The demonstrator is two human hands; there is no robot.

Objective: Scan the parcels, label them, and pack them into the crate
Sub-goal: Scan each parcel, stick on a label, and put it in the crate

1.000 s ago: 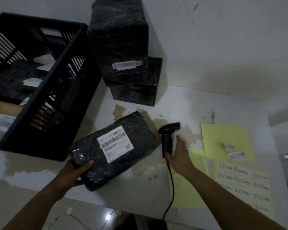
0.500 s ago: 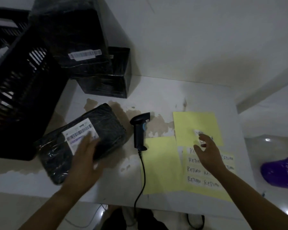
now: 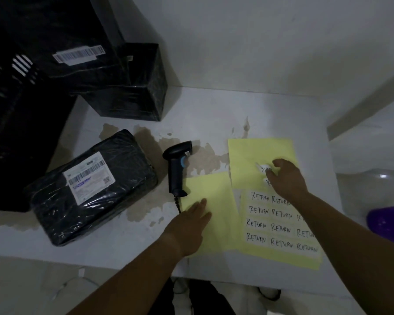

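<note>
A black wrapped parcel with a white shipping label lies on the table beside the black crate. The barcode scanner lies on the table right of it, untouched. My left hand rests flat with straight fingers on a blank yellow sheet. My right hand reaches over the upper yellow sheet and its fingertips pinch a small white RETURN label. A sheet of RETURN labels lies under my right forearm.
Two more black wrapped parcels are stacked against the wall behind the table, the upper one with a barcode sticker. A purple basket stands on the floor at the right. The scanner's cable hangs over the front edge.
My right hand let go of the scanner and moved right to the loose labels. My left hand left the parcel and now lies on the blank yellow sheet.
</note>
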